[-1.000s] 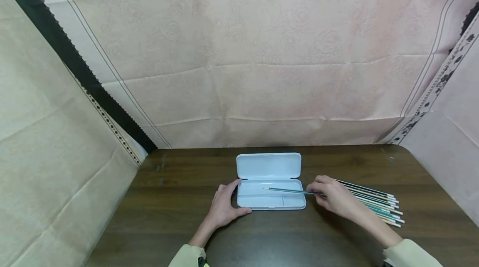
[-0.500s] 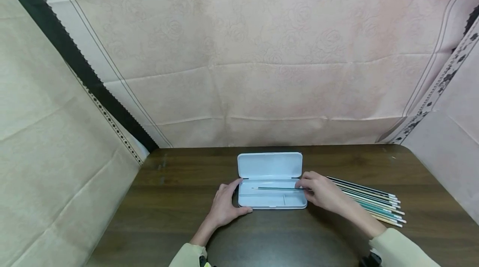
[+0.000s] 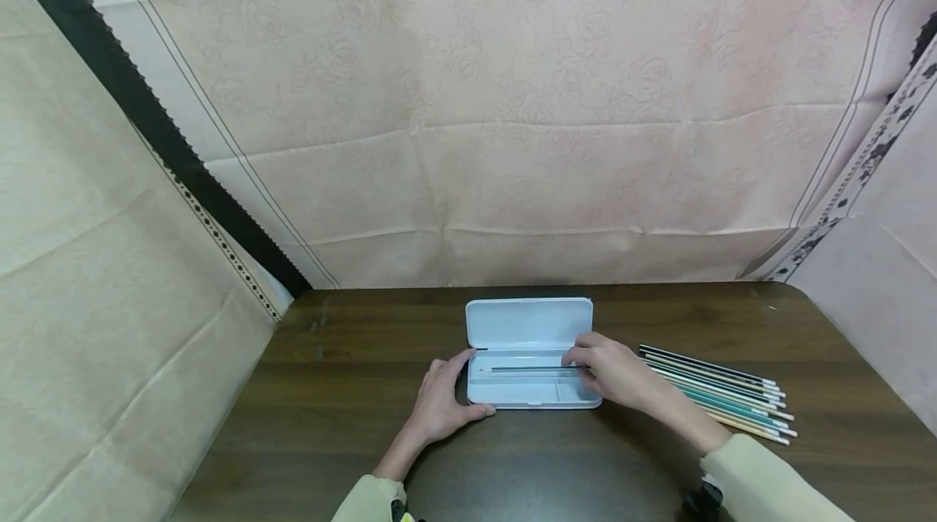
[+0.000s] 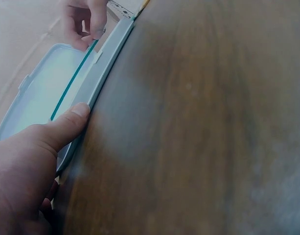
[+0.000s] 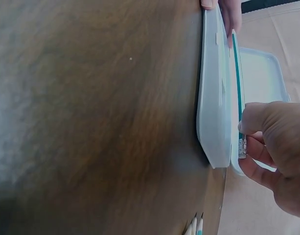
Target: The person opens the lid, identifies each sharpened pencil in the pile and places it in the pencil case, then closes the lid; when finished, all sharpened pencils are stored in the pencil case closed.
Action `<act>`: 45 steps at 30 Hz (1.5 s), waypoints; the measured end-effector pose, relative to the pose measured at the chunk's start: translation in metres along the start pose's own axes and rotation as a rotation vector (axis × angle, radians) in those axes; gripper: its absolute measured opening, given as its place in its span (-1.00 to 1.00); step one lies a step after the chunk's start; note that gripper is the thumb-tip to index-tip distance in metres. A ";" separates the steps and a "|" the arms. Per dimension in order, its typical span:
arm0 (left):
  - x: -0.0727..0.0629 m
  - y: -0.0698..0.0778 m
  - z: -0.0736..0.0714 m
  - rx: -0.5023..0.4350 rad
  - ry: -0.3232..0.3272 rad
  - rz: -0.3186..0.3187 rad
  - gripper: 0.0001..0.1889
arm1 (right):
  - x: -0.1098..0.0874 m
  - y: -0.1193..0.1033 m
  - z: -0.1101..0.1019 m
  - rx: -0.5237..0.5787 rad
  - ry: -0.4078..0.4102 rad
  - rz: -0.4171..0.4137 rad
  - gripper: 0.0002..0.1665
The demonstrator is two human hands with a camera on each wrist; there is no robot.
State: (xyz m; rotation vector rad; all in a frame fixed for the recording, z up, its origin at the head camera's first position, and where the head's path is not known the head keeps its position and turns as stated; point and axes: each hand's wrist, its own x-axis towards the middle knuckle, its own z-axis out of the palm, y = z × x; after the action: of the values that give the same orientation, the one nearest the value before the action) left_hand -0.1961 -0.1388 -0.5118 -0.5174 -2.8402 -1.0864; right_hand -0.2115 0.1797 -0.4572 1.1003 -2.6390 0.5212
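A pale blue pencil case [image 3: 512, 394] lies on the table with its hinged lid [image 3: 529, 324] raised toward the back. My left hand [image 3: 437, 406] grips the case's left end, thumb on the front rim and a fingertip near the hinge. Above the tray, my right hand [image 3: 616, 370] pinches a teal pencil [image 5: 239, 83] near its ferrule end, between thumb and fingers. The sharpened tip points left, and the pencil runs lengthwise over the back part of the tray. In the left wrist view, the pencil [image 4: 71, 83] appears raised over the case; whether it touches the tray floor is unclear.
Several pencils [image 3: 725, 396], teal, dark and pale, lie side by side to the right of the case, partly behind the right forearm. The brown wooden table [image 3: 542, 465] ends against a hanging pale cloth [image 3: 512, 180]. More cloth hangs at both sides.
My right hand has moved left with the pencil, from the case's right edge to over the tray. The pencil has turned nearly parallel to the case. The left hand stays on the case.
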 end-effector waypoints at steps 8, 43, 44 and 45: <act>-0.001 0.002 0.000 0.008 0.008 0.014 -0.03 | 0.004 -0.001 0.005 -0.001 -0.022 -0.005 -0.72; -0.001 -0.001 -0.001 -0.002 0.013 0.019 -0.01 | 0.016 0.001 0.009 0.076 -0.104 -0.008 -0.76; -0.001 -0.001 -0.001 -0.001 0.013 0.019 -0.01 | 0.016 0.001 0.008 0.077 -0.102 -0.005 -0.77; -0.001 -0.001 -0.001 0.000 0.014 0.019 -0.01 | 0.016 0.001 0.007 0.074 -0.098 -0.002 -0.77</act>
State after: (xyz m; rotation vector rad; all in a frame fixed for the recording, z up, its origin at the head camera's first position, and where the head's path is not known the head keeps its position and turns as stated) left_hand -0.1959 -0.1403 -0.5117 -0.5340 -2.8177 -1.0821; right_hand -0.2237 0.1671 -0.4580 1.1787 -2.7219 0.5839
